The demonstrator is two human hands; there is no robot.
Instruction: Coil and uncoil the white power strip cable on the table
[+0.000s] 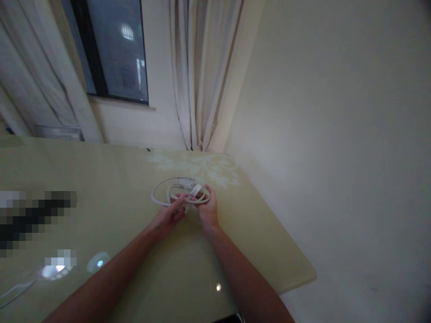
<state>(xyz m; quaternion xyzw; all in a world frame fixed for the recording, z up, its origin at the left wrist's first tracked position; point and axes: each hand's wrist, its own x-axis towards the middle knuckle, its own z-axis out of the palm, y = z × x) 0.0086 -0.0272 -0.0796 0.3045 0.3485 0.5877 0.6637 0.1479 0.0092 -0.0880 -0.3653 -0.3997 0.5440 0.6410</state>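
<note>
Over the worktop (259, 237), a coiled white cable (192, 201) is held two-handed: the left hand (171, 212), thumb pressed down, pinches it at seven o'clock; the right hand (209, 210), half curled, cups it at four o'clock, a white block (196, 190) by its fingers

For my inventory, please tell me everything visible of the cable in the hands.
The cable looks white and plastic-coated, gathered in loose, uneven loops over the table. A pale box and a white block, perhaps a plug, show among them. The left hand holds the near side, the right hand the right.
</note>
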